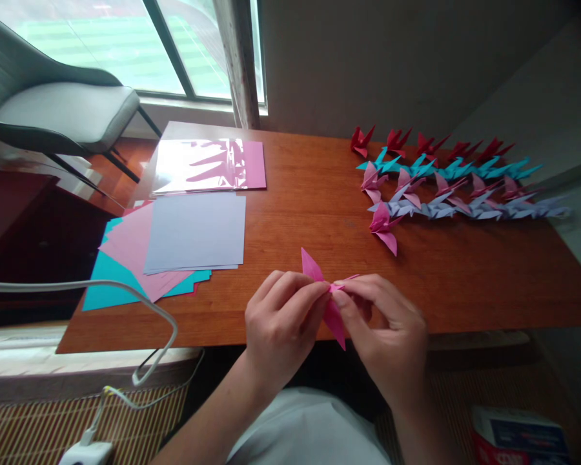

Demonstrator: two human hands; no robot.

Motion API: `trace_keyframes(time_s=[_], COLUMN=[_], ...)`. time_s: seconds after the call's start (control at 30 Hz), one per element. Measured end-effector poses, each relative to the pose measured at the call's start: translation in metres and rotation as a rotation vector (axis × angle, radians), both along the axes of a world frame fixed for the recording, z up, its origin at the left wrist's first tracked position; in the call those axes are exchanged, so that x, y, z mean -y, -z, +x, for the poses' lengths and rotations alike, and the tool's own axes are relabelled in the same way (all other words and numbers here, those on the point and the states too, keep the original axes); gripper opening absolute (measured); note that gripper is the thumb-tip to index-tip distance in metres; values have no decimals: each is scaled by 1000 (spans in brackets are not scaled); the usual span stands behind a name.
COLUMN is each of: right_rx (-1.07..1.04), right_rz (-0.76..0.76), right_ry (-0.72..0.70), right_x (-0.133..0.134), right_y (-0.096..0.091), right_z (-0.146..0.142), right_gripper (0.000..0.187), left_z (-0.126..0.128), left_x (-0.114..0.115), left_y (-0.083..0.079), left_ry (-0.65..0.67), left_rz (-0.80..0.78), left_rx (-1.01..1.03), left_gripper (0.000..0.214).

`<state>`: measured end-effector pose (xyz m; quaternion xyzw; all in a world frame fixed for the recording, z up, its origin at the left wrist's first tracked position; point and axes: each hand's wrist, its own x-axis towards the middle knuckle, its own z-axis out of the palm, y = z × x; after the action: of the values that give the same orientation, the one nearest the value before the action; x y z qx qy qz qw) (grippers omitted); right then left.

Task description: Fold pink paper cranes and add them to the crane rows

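A: Item, location?
B: One pink folded paper (pixel 336 328) — over the table's (pixel 310 194) near edge, left hand (pixel 281 326) and right hand (pixel 387 336) both pinching it tight.
A: Surroundings?
B: Rows of paper cranes (pixel 445 187) far right; loose sheets (pixel 193 232) left.

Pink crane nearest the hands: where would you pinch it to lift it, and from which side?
Pinch the raised wing peak of the pink crane from above, coming from its near left side. There the table is bare, while lavender cranes crowd its right. Its thin tip looks flat, so pinching there would likely crush it. The left hand and right hand pinch another pink fold.
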<state>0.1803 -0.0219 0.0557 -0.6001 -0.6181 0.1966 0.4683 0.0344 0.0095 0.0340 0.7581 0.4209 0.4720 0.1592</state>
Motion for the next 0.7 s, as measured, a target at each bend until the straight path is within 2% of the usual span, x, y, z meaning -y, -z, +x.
trace_keyframes(time_s=[0.13, 0.53, 0.7], right_rx=[-115, -251, -337], right_rz=[-156, -222, -284], right_ry=[-31, -22, 40], right_x=[-1, 0, 0], right_y=[-3, 1, 4], right_z=[2, 1, -4], right_gripper=[8, 10, 5], left_z=[-2, -3, -2], left_x=[0, 1, 2], left_y=[2, 6, 7], left_ry=[-5, -18, -42], left_rz=[55, 169, 247], left_rx=[-64, -149, -181], left_gripper=[16, 28, 28])
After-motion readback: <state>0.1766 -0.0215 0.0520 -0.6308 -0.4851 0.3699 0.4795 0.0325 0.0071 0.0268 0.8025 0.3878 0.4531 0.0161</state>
